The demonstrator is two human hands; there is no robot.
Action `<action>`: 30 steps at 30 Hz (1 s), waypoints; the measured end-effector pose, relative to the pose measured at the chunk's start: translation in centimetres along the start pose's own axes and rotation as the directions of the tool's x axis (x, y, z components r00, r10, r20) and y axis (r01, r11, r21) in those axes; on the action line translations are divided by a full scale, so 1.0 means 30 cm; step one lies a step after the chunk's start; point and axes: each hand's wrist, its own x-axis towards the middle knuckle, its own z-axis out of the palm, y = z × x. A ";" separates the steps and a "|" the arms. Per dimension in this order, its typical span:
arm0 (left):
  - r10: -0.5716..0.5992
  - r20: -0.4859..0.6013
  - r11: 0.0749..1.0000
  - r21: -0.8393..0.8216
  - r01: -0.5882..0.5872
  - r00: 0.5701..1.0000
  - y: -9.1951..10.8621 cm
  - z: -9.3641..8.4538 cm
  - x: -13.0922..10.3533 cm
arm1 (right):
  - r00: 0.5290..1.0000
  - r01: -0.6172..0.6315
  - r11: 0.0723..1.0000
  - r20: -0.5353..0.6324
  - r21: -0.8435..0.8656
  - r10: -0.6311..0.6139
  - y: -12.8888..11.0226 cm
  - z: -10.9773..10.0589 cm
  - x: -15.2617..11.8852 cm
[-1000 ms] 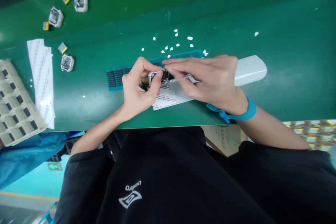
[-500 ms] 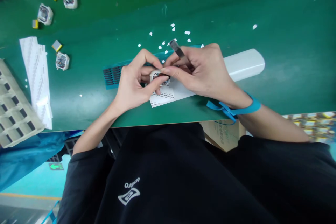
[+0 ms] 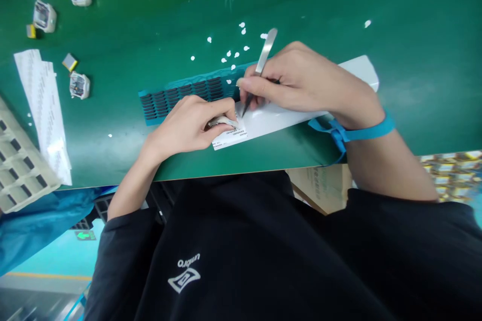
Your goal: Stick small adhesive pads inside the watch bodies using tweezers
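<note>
Closed around a small white device housing (image 3: 223, 121), my left hand (image 3: 188, 123) rests over the left end of a white printed sheet (image 3: 263, 121). The fingers cover most of the housing. My right hand (image 3: 297, 80) pinches metal tweezers (image 3: 266, 50), their dark tips pointing down at the sheet just right of the housing. Whether anything sits between the tips is too small to tell. Behind my hands lies a blue sheet with rows of dark strips (image 3: 181, 95). Several small white round stickers (image 3: 236, 54) are scattered on the green table (image 3: 150, 25) beyond it.
At the far left stand several opened white housings (image 3: 80, 85) with yellow-edged battery cells (image 3: 70, 62) beside them. White printed strips (image 3: 45, 110) and a beige compartment tray (image 3: 28, 165) lie along the left side. A blue wrist strap (image 3: 371, 129) circles my right wrist, its loose end hanging down.
My right hand has come away from the housing and turned the tweezers tip-down onto the sheet. My left hand has rolled over and lowered, keeping the housing. The camera view has shifted slightly.
</note>
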 end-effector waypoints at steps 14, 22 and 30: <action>0.004 0.005 1.000 -0.020 -0.003 1.000 -0.007 -0.004 0.000 | 0.991 -0.091 0.970 0.121 0.224 0.065 0.024 -0.010 0.008; 0.065 -0.006 0.998 0.017 -0.065 0.998 -0.006 -0.011 -0.005 | 0.976 -0.217 0.880 0.102 0.423 0.191 0.022 -0.018 0.002; -0.199 -0.278 0.892 -0.449 0.056 0.940 0.012 0.022 0.002 | 0.883 0.021 0.838 -0.403 0.545 0.240 -0.091 0.012 0.013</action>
